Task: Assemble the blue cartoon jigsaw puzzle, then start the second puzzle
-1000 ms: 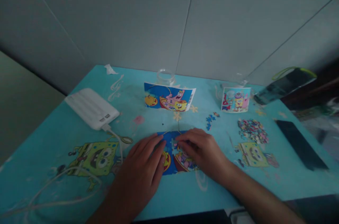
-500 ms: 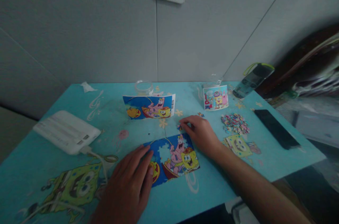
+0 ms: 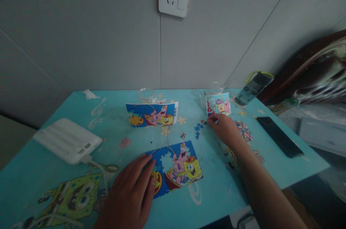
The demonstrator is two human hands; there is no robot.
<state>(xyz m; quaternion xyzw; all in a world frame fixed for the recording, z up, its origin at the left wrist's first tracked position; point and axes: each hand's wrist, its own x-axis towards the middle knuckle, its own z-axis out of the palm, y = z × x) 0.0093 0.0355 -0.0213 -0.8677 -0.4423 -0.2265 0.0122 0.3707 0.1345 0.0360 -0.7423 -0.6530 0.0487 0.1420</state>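
Note:
A partly assembled jigsaw puzzle (image 3: 180, 171) with a cartoon picture lies flat on the table, a gap showing left of its pink figure. My left hand (image 3: 135, 182) lies flat over its left side, fingers stretched out. My right hand (image 3: 223, 126) is farther back to the right, thumb and fingertips drawn together beside several loose blue puzzle pieces (image 3: 198, 128). Anything between those fingertips is too small to make out. One loose puzzle piece (image 3: 183, 135) lies just behind the puzzle. Partly behind my right hand is a pile of coloured pieces (image 3: 244, 131).
Behind the puzzle stands a picture card (image 3: 151, 115); a smaller picture card (image 3: 218, 103) is at the back right. A clear round container (image 3: 146, 95), a bottle (image 3: 254, 88), a black phone-like slab (image 3: 279, 136) and a white cabled box (image 3: 67, 140) surround the work area.
My right hand has moved right and back, from the single loose piece to the blue pieces near the small card. My left hand stays on the puzzle. The view has tilted up slightly.

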